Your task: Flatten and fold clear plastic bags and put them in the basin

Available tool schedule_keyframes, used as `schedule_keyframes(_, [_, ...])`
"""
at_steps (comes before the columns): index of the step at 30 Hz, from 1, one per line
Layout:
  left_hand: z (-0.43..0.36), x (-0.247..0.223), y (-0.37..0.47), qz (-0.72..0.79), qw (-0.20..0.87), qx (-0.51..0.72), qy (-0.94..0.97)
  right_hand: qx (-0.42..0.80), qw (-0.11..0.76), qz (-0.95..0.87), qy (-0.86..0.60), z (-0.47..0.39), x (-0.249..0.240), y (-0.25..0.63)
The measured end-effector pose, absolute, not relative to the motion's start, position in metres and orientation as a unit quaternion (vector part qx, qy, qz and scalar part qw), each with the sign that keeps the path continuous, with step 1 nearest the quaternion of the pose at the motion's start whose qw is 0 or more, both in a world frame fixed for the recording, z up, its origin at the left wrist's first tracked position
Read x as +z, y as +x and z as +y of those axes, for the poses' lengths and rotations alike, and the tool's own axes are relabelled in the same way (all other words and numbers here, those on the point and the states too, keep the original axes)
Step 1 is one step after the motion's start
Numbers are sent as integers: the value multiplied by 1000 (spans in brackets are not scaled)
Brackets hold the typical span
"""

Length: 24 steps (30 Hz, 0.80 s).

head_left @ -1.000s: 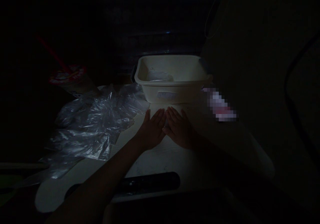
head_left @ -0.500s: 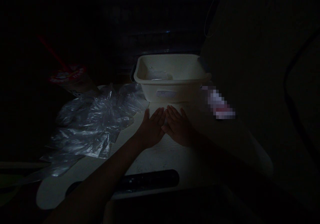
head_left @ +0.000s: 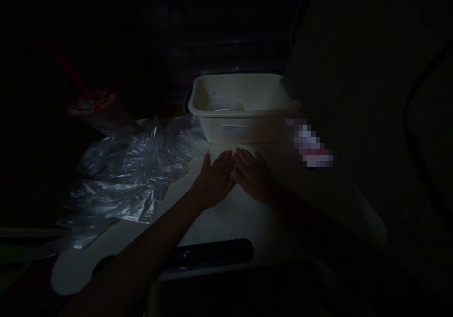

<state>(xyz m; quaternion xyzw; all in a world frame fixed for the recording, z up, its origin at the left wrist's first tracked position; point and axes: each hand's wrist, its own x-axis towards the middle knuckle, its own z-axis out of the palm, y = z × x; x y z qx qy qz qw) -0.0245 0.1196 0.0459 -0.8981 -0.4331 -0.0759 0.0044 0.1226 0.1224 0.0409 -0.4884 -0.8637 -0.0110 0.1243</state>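
Note:
My left hand (head_left: 214,179) lies palm down on the pale tabletop (head_left: 212,225), its fingers stretched forward. Beside it, my right hand (head_left: 255,179) rests in the same way, and the two touch or nearly touch along their inner edges. No object shows in either hand; what may lie under the palms is hidden. Just beyond the fingertips stands a cream plastic basin (head_left: 233,115) with dark handles and a small label. Inside it sits something clear, perhaps plastic, too dim to name. Crumpled clear plastic bags (head_left: 120,175) spread to the left of my left hand.
Behind the bags, at far left, stands a lidded drink cup (head_left: 116,114) with a red straw (head_left: 72,71). A pixelated item (head_left: 311,147) lies right of the basin. A long black slot or strip (head_left: 212,254) runs along the table's near edge. The room is very dark.
The view has shifted very slightly, so things sit a little higher in the picture. Both hands stay flat in the same place on the table.

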Motion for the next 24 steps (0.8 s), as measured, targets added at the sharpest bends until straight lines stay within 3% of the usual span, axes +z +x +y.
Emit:
schedule_keyframes(8, [125, 51, -37, -360, 58, -165, -916, 22, 154, -859, -488, 126, 44, 126])
schedule_keyframes(16, [126, 57, -44, -303, 144, -148, -930, 36, 159, -857, -489, 125, 43, 128])
schedule_keyframes(24, [125, 57, -42, -301, 156, -148, -929, 49, 165, -854, -490, 126, 44, 127])
